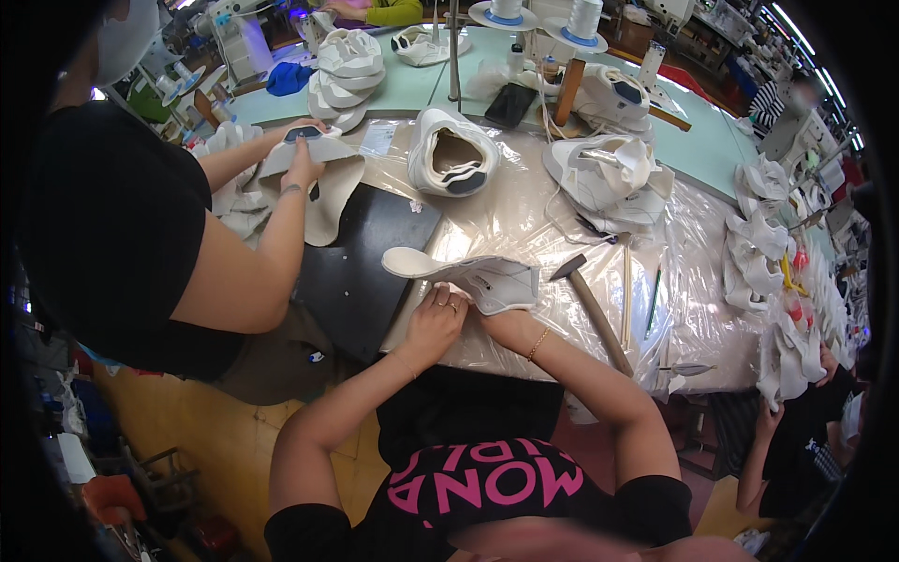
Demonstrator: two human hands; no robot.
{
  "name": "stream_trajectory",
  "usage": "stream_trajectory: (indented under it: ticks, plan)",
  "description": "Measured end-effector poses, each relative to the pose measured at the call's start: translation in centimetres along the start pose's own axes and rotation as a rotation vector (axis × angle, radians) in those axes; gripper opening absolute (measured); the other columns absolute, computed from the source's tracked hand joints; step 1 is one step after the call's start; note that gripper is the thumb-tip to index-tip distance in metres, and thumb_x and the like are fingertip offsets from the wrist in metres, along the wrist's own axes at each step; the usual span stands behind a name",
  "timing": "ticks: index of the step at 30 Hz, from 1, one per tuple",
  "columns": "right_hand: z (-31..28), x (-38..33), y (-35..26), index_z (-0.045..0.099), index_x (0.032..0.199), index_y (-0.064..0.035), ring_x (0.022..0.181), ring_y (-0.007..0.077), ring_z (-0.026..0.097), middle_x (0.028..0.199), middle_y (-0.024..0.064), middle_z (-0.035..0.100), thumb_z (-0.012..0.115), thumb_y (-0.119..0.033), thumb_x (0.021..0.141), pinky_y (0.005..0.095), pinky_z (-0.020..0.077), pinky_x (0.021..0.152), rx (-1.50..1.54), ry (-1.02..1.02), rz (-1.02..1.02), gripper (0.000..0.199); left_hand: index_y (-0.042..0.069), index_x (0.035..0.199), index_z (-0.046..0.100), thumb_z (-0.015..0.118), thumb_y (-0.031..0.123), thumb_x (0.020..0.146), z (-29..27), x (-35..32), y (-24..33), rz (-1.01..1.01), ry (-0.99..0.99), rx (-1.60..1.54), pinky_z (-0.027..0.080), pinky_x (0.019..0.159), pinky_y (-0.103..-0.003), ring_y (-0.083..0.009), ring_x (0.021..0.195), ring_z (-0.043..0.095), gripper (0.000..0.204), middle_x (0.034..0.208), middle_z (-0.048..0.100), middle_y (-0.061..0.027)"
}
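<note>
A white shoe upper [501, 279] is held over the near edge of the plastic-covered table, its long flap pointing left. My left hand [435, 323] has bent fingers, with a ring on one, gripping the lower left edge of the upper. Under its right end my right hand [510, 328] is closed, the fingers mostly hidden behind the upper. A hammer [592, 307] with a wooden handle lies right of my right hand. Beyond the upper stands another white shoe upper [453, 155], its dark opening facing up.
At left a co-worker's hands [304, 159] hold a white upper over a black board [375, 253]. Stacked uppers [609, 178] sit at the back right, and more [754, 253] line the right edge. A green pencil-like stick [653, 302] lies right of the hammer. Thread spools [582, 23] stand behind.
</note>
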State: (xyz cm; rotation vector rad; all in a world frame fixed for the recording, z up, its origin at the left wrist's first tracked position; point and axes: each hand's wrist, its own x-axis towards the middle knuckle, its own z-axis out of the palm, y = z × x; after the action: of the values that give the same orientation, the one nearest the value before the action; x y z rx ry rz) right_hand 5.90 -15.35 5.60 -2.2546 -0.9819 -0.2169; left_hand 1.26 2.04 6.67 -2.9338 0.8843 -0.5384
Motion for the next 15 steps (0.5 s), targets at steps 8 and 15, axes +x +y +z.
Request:
stream_trajectory:
  ticks: [8,15]
  plan:
    - [1.0,0.4,0.2,0.058,0.12,-0.0002,0.11,0.0386,0.055,0.118,0.0233,0.06,0.052,-0.02,0.094,0.0465,0.0399,0.099,0.008,-0.141,0.059,0.033,0.011,0.106,0.06,0.053,0.015,0.085,0.0,-2.3,-3.9,0.222,-0.075,-0.009,0.043,0.091,-0.041,-0.0182,0.108,0.058,0.023,0.1,0.063,-0.0044]
    - [-0.6,-0.3,0.5,0.058,0.123,-0.0089,0.11,0.037,0.057,0.12,0.0201,0.059,0.065,-0.028,0.085,0.0472,0.0436,0.095,-0.372,-0.082,-0.086,0.043,0.011,0.108,0.062,0.056,0.004,0.081,-1.1,2.7,-4.5,0.201,0.084,-0.444,0.05,0.076,-0.04,-0.0282,0.094,0.063,0.029,0.094,0.063,-0.0103]
